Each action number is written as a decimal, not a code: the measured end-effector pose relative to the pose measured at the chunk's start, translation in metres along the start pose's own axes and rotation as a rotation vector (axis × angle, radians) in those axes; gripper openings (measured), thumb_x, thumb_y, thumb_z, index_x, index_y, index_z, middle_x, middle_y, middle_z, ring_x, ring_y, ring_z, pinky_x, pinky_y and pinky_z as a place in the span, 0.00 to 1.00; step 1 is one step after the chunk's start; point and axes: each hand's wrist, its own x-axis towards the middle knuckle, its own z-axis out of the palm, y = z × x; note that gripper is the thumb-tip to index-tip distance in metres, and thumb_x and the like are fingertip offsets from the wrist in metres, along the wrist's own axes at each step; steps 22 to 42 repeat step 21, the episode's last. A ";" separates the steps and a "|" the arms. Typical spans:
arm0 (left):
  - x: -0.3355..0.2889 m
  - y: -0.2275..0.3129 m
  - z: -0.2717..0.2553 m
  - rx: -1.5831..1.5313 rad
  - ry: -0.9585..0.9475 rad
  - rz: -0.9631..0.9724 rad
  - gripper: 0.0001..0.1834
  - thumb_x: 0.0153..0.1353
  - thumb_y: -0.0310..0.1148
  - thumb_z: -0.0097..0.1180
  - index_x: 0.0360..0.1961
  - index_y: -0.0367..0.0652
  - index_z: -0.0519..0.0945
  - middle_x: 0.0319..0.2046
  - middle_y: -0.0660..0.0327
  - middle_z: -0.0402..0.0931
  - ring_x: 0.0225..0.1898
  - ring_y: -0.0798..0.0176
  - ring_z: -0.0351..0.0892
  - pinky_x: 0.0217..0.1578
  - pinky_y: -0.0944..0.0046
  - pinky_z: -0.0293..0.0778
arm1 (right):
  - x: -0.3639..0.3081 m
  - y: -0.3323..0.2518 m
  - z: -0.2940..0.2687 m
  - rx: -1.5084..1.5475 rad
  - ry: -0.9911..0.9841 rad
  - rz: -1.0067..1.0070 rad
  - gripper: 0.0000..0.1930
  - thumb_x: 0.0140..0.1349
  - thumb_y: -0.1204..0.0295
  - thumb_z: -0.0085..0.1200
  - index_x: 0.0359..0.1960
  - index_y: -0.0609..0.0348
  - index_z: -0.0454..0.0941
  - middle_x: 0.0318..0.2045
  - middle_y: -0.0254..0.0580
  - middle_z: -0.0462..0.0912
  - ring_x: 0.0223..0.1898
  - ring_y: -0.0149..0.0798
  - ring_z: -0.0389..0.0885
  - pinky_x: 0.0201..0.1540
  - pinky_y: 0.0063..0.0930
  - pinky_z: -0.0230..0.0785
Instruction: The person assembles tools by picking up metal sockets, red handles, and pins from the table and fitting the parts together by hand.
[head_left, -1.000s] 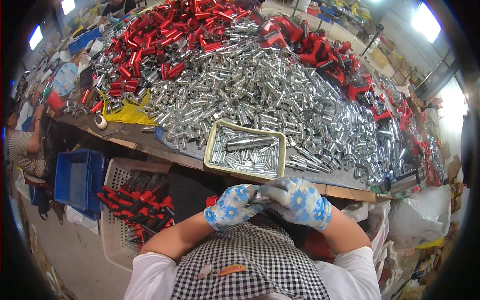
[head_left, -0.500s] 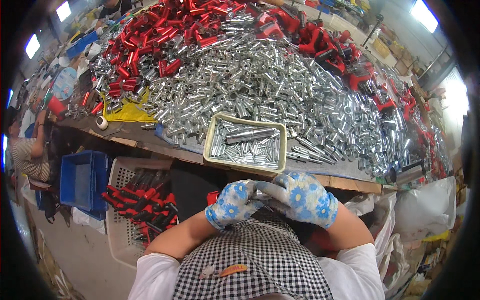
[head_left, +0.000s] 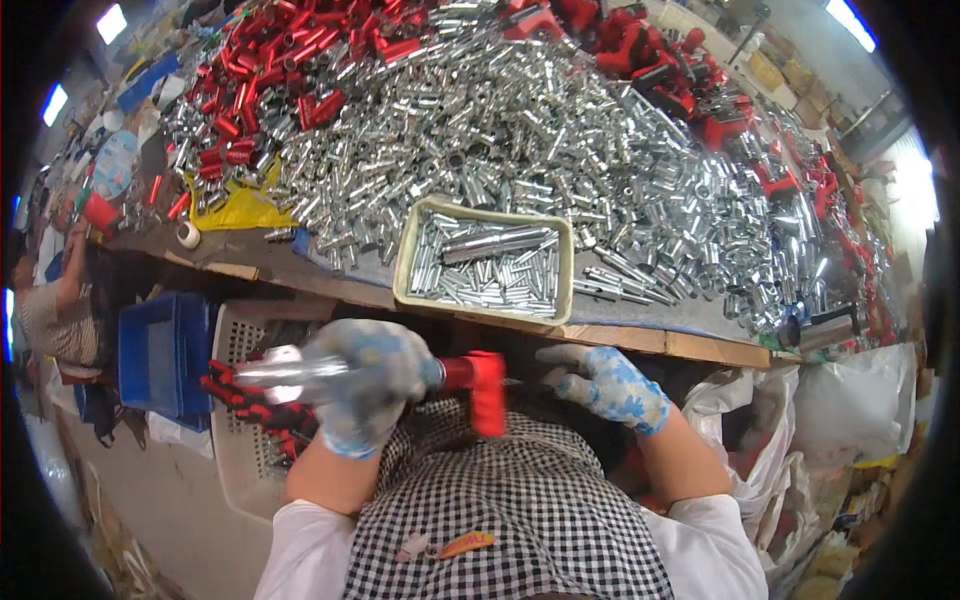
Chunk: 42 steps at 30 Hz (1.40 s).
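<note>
My left hand (head_left: 372,382), in a white glove with blue flowers, is closed around a tool with a red handle (head_left: 488,392) and a silver barrel. The red end points right, in front of my checked apron. On the hand's other side the barrel (head_left: 300,378) juts left over the light crate, smeared by motion. My right hand (head_left: 608,385), gloved alike, is apart from the tool just to its right, fingers spread and holding nothing. Beyond both hands, at the bench edge, sits a cream tray (head_left: 480,316) of thin silver pins and a few thicker rods.
A heap of silver metal fittings (head_left: 500,150) covers the bench, with red tubes (head_left: 300,50) and red handle parts (head_left: 650,60) behind. Lower left are a perforated crate (head_left: 235,440) of red-and-black pieces and a blue bin (head_left: 165,350). A person (head_left: 60,310) sits far left.
My hands, together before, have parted. The left has moved left, with the red-handled tool now plainly in view in it. The right has drawn back to the right and opened.
</note>
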 end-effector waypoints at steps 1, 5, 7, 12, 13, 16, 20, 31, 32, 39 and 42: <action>0.008 0.012 0.009 -0.102 -0.081 0.092 0.07 0.57 0.36 0.62 0.34 0.46 0.80 0.19 0.60 0.78 0.22 0.59 0.80 0.25 0.60 0.75 | 0.004 0.025 0.003 0.033 -0.030 -0.002 0.39 0.59 0.54 0.63 0.65 0.68 0.65 0.43 0.50 0.82 0.45 0.38 0.81 0.51 0.33 0.74; 0.000 -0.010 0.018 0.039 -0.096 -0.068 0.15 0.63 0.43 0.56 0.39 0.40 0.79 0.31 0.49 0.80 0.37 0.56 0.82 0.45 0.49 0.77 | 0.001 0.027 0.023 1.078 -0.342 -0.008 0.40 0.54 0.53 0.66 0.62 0.70 0.68 0.44 0.54 0.82 0.43 0.43 0.83 0.48 0.39 0.76; -0.026 -0.044 0.002 0.033 0.077 -0.253 0.17 0.64 0.42 0.54 0.41 0.37 0.78 0.36 0.50 0.80 0.42 0.56 0.82 0.52 0.46 0.74 | -0.015 0.043 -0.001 1.045 -0.245 0.075 0.42 0.50 0.56 0.68 0.62 0.71 0.67 0.45 0.57 0.81 0.37 0.47 0.84 0.42 0.43 0.79; -0.092 -0.159 -0.086 -0.548 0.566 -1.062 0.22 0.67 0.40 0.48 0.53 0.33 0.73 0.51 0.48 0.74 0.52 0.49 0.75 0.59 0.47 0.70 | -0.037 0.067 0.007 1.120 0.297 0.362 0.30 0.51 0.68 0.63 0.57 0.66 0.73 0.38 0.48 0.82 0.28 0.39 0.80 0.35 0.35 0.77; -0.111 -0.201 -0.115 -0.707 0.517 -1.137 0.20 0.66 0.37 0.48 0.53 0.35 0.75 0.55 0.47 0.72 0.57 0.49 0.73 0.61 0.47 0.69 | -0.029 0.076 0.017 1.123 0.307 0.371 0.30 0.51 0.68 0.63 0.57 0.66 0.73 0.38 0.48 0.82 0.28 0.39 0.80 0.35 0.35 0.77; -0.195 -0.337 -0.176 -0.227 -0.083 -0.964 0.20 0.69 0.37 0.43 0.57 0.39 0.72 0.50 0.51 0.74 0.48 0.54 0.76 0.50 0.53 0.74 | 0.027 0.130 0.033 1.049 0.570 0.511 0.17 0.56 0.76 0.53 0.49 0.63 0.77 0.27 0.44 0.80 0.28 0.43 0.79 0.32 0.37 0.76; -0.121 -0.326 -0.082 -0.114 0.221 -1.630 0.20 0.68 0.44 0.52 0.58 0.51 0.76 0.51 0.55 0.79 0.49 0.59 0.77 0.50 0.60 0.70 | 0.029 0.190 0.033 1.261 0.675 0.678 0.13 0.61 0.73 0.46 0.45 0.64 0.76 0.28 0.44 0.80 0.28 0.43 0.79 0.33 0.35 0.75; -0.133 -0.325 -0.095 -0.129 0.133 -1.548 0.26 0.68 0.54 0.47 0.63 0.58 0.70 0.54 0.53 0.76 0.52 0.59 0.75 0.51 0.62 0.69 | 0.034 0.192 0.041 1.217 0.686 0.635 0.12 0.61 0.73 0.45 0.44 0.64 0.75 0.30 0.44 0.80 0.28 0.43 0.79 0.33 0.35 0.75; -0.133 -0.325 -0.095 -0.129 0.133 -1.548 0.26 0.68 0.54 0.47 0.63 0.58 0.70 0.54 0.53 0.76 0.52 0.59 0.75 0.51 0.62 0.69 | 0.034 0.192 0.041 1.217 0.686 0.635 0.12 0.61 0.73 0.45 0.44 0.64 0.75 0.30 0.44 0.80 0.28 0.43 0.79 0.33 0.35 0.75; -0.133 -0.325 -0.095 -0.129 0.133 -1.548 0.26 0.68 0.54 0.47 0.63 0.58 0.70 0.54 0.53 0.76 0.52 0.59 0.75 0.51 0.62 0.69 | 0.034 0.192 0.041 1.217 0.686 0.635 0.12 0.61 0.73 0.45 0.44 0.64 0.75 0.30 0.44 0.80 0.28 0.43 0.79 0.33 0.35 0.75; -0.133 -0.325 -0.095 -0.129 0.133 -1.548 0.26 0.68 0.54 0.47 0.63 0.58 0.70 0.54 0.53 0.76 0.52 0.59 0.75 0.51 0.62 0.69 | 0.034 0.192 0.041 1.217 0.686 0.635 0.12 0.61 0.73 0.45 0.44 0.64 0.75 0.30 0.44 0.80 0.28 0.43 0.79 0.33 0.35 0.75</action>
